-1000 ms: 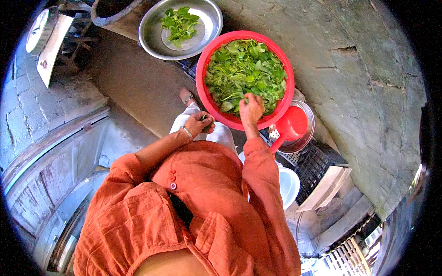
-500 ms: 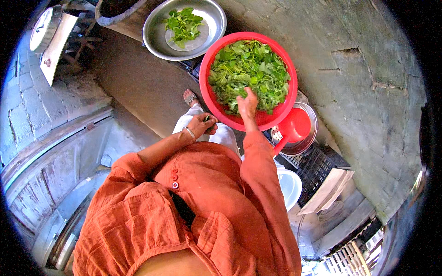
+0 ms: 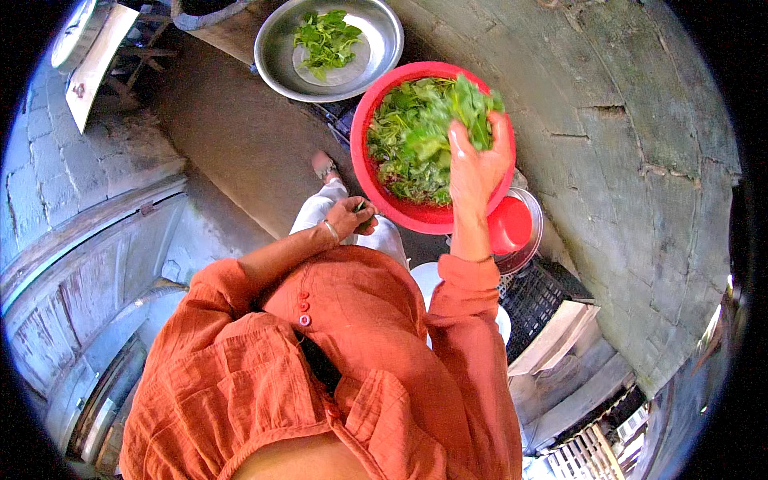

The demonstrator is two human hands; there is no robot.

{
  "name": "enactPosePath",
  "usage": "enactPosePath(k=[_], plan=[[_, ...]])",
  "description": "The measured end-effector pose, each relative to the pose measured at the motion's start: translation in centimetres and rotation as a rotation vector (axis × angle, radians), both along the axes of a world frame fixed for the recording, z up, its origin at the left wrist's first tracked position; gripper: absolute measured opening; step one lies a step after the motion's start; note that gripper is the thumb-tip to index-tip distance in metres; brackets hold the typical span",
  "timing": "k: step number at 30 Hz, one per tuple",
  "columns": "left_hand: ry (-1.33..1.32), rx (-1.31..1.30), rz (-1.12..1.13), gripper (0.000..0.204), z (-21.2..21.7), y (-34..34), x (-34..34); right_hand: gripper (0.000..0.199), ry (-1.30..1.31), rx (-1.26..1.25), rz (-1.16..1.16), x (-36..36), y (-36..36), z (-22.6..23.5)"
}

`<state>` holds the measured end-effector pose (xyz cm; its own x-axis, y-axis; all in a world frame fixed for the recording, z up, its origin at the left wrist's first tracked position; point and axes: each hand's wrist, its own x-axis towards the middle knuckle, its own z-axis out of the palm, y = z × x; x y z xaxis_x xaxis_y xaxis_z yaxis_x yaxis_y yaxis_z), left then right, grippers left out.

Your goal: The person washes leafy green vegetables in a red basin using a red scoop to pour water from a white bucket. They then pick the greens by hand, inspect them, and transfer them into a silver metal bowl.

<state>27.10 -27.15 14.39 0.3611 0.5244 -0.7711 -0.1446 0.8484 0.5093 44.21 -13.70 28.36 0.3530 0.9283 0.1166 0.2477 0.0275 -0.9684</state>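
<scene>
A wide red plastic basin point(image 3: 362, 168) full of wet leafy greens point(image 3: 400, 136) stands in front of my knees. My right hand point(image 3: 480, 164) is over the basin's right side, its thumb and fingers closed round a bunch of the greens point(image 3: 456, 104) lifted above the rest. The bunch is partly blurred. My left hand point(image 3: 352, 218) rests by my knee with its fingers curled in; a small dark green bit shows between them, too small to name. Beyond the red basin is a metal basin point(image 3: 272, 68) with a small heap of greens point(image 3: 326, 44) in it.
To the right of the basin a red plastic dipper point(image 3: 510, 226) lies in a metal bowl point(image 3: 534, 232). A black plastic crate point(image 3: 532, 304) and wooden boards point(image 3: 552, 340) are nearer me. A grey block wall point(image 3: 640, 160) runs along the right. A white tub point(image 3: 424, 276) is partly hidden by my right arm.
My right hand has risen from among the greens and moved right, and now holds a bunch up. My left hand has stayed in place by my knee.
</scene>
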Motion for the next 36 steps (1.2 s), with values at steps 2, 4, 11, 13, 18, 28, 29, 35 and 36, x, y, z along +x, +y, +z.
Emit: enactPosePath(k=[2, 4, 11, 13, 18, 28, 29, 35, 36], plan=[[0.022, -0.012, 0.024, 0.015, 0.1, 0.2, -0.5, 0.028, 0.068, 0.071, 0.029, -2.6, 2.2, 1.2], [0.037, -0.018, 0.046, 0.014, 0.4, 0.5, -1.1, 0.033, -0.089, 0.224, 0.044, -5.4, 5.2, 0.3], [0.036, -0.034, 0.14, 0.012, -0.5, 0.4, -3.1, 0.064, -0.542, -0.155, 0.408, -13.4, 11.7, -7.6], [0.016, -0.023, 0.144, 0.014, 0.2, 0.9, -3.5, 0.039, -0.429, -0.032, 0.381, -12.2, 10.4, -10.8], [0.014, -0.02, 0.118, 0.015, -0.7, 0.8, -3.5, 0.019, -0.491, -0.011, 0.129, -4.7, 2.3, -17.0], [0.042, -0.028, 0.015, 0.014, 0.6, 1.5, -1.1, 0.029, -0.912, -0.371, 0.402, 4.8, -7.5, -21.8], [0.045, -0.02, 0.005, 0.014, 0.4, 1.4, -1.0, 0.028, -0.938, -0.354, 0.365, 4.1, -7.8, -21.1], [0.053, -0.003, -0.009, 0.013, 0.4, 0.6, -0.2, 0.022, -0.699, -0.467, 0.515, 4.0, -8.0, -21.6], [0.05, -0.006, -0.001, 0.013, 0.3, 0.5, -0.3, 0.02, -0.647, -0.481, 0.336, 3.8, -7.4, -20.5]])
